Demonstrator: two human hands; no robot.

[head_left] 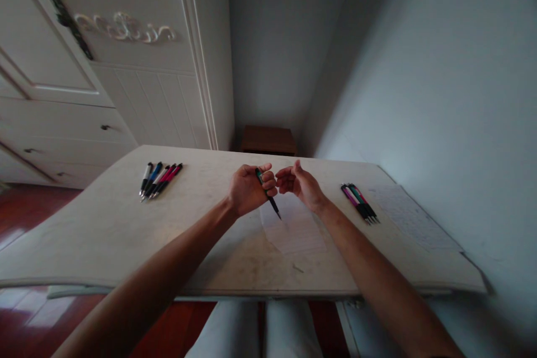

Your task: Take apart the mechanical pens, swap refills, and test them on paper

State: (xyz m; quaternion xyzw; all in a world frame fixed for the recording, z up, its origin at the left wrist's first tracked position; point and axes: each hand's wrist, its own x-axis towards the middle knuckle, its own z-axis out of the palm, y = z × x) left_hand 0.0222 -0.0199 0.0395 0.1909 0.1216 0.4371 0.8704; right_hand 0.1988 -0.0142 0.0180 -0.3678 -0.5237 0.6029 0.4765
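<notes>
My left hand (250, 186) is closed around a green and black pen (272, 205), its tip slanting down to the right above the table. Close beside it, my right hand (302, 183) has its fingers loosely curled and its thumb raised; nothing shows in it. Below both hands lies a sheet of lined paper (293, 232). On the left of the table is a bunch of several pens (161, 180) in white, blue and red with black grips. To the right, another group of several pens (359, 203), purple, green and red among them, lies side by side.
The white table (104, 235) has a worn top. A written-on sheet (413, 217) lies at its right edge by the wall (461, 95). A small scrap (297, 268) sits near the front edge. Behind stand a white cabinet (155, 106) and a brown wooden box (268, 139).
</notes>
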